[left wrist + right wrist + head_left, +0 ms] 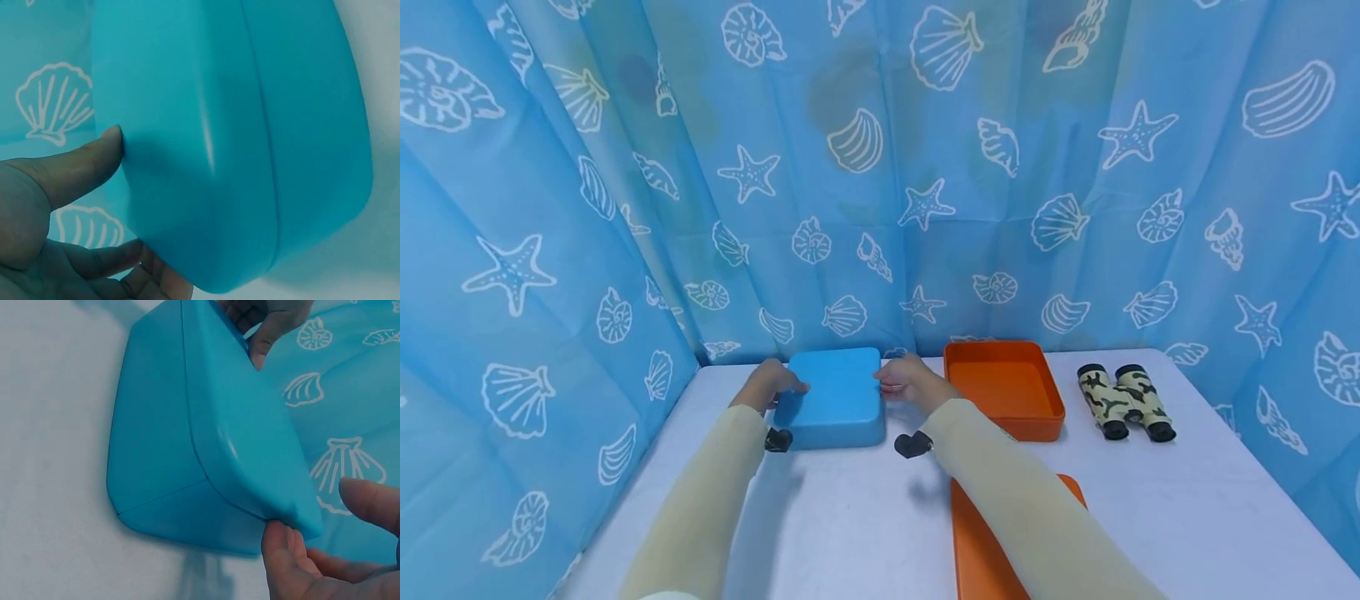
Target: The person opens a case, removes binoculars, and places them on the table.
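A blue lidded box [831, 392] stands on the white table near the curtain, a thin seam between lid and body. My left hand [772, 383] grips its left side; the left wrist view shows the thumb [103, 156] on the lid's top edge and the fingers [159, 272] bent against the side. At the opposite side is my right hand [913, 382]. Its fingertips [281, 544] touch the lid's rim from below, while the thumb [369, 503] stands apart from the lid.
An orange open box [1007, 379] sits to the right of the blue one. Nearer me lies another orange piece [981, 542], partly hidden under my right sleeve. Camouflage binoculars [1123, 402] lie at the far right. A blue shell-patterned curtain [865, 208] hangs behind the table and along its sides.
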Action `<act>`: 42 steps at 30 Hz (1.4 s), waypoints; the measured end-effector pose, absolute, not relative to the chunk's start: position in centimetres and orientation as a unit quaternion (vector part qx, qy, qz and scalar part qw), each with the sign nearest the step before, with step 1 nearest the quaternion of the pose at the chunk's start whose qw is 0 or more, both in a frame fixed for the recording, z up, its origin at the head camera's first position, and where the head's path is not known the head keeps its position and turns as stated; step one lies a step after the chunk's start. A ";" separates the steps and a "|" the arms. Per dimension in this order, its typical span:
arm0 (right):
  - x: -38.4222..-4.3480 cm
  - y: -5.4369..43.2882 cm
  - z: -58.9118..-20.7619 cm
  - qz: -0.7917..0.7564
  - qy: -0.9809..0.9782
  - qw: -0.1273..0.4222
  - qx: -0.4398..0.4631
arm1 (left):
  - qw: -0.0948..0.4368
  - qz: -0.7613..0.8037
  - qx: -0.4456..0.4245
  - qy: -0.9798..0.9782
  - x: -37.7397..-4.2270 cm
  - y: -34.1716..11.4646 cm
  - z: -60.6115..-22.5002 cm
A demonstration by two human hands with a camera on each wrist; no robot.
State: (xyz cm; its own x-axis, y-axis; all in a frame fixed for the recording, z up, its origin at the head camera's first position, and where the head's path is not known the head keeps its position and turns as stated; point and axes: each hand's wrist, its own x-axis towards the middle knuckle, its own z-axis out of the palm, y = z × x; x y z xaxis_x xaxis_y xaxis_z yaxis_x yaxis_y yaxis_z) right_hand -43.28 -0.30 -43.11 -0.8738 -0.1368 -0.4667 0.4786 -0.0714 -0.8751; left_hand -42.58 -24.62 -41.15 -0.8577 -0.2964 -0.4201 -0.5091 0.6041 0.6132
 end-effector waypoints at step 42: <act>-42.0 0.9 -44.0 -0.682 0.685 0.253 0.047 | 0.156 0.393 -0.158 0.892 -40.5 -26.0 -39.6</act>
